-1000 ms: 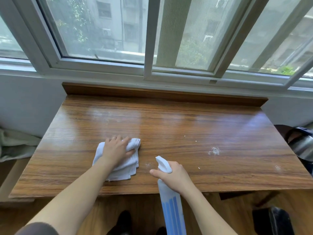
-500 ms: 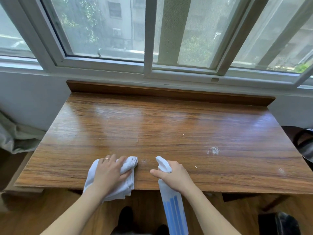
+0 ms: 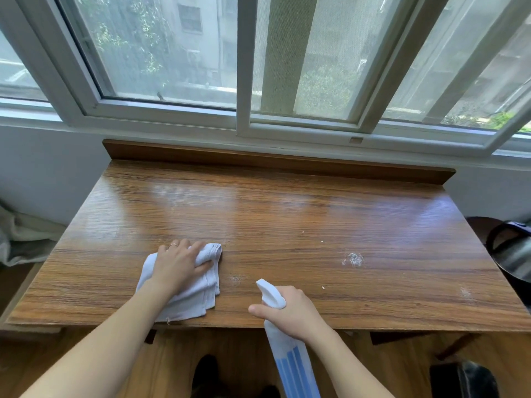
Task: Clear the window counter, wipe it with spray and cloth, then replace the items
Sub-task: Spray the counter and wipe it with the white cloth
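Observation:
The wooden window counter (image 3: 287, 219) lies bare under the window, with white smudges (image 3: 352, 259) on its right half. A folded white cloth (image 3: 198, 294) sits near the front left edge. My left hand (image 3: 179, 264) presses on it, thumb and fingers curled into its top fold. My right hand (image 3: 290, 313) grips the neck of a white spray bottle (image 3: 290, 366) with blue stripes, held at the counter's front edge, nozzle pointing away from me over the wood.
A raised wooden lip (image 3: 273, 159) backs the counter below the white window frame (image 3: 241, 124). Pale fabric (image 3: 20, 239) lies to the left, a dark bag (image 3: 511, 251) to the right. A black object (image 3: 459, 380) stands on the wooden floor at lower right.
My left hand drew the cloth toward the front edge, then pushed it back onto the counter. The right hand and bottle stayed put.

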`<state>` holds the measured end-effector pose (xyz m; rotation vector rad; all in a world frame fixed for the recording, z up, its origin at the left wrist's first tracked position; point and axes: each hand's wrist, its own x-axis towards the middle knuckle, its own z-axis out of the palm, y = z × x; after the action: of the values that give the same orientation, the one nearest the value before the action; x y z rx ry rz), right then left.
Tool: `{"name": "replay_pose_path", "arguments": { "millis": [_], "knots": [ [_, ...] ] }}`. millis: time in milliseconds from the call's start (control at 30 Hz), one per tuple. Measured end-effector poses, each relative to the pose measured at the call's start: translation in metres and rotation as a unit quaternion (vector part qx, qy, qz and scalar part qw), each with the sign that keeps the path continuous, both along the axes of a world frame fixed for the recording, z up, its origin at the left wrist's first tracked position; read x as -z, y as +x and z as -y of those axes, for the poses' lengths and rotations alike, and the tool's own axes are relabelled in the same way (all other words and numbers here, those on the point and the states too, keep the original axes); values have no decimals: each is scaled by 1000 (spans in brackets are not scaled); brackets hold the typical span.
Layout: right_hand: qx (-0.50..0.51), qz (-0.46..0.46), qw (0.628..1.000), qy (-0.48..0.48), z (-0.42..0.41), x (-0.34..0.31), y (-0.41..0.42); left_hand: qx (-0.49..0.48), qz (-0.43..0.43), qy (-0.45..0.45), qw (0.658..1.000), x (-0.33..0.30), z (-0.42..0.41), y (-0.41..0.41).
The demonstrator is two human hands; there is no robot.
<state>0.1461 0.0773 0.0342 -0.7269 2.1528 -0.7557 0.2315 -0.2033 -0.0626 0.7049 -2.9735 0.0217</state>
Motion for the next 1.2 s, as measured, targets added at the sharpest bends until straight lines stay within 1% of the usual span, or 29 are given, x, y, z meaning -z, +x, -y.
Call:
{"name": "replay_pose_path", "arguments": {
  "millis": [300, 567, 733, 933, 1033, 1200],
  "knots": [
    [2, -4, 1000, 9, 7, 10, 8, 4, -46, -30, 998, 3, -6, 7],
    [24, 7, 1000, 4, 12, 12, 9, 2, -32, -36, 999, 7, -4, 5],
    [6, 5, 999, 35, 11, 18, 8, -1, -44, -35, 998, 8, -4, 6],
    [20, 45, 998, 35, 8, 16, 5, 0, -60, -22, 998, 10, -2, 2],
    [19, 37, 999, 30, 7, 15, 2, -3, -48, -13, 999, 11, 5, -4],
    [63, 21, 998, 17, 10, 13, -9, -8, -17, 5, 1000, 8, 16, -33]
  ]
}}
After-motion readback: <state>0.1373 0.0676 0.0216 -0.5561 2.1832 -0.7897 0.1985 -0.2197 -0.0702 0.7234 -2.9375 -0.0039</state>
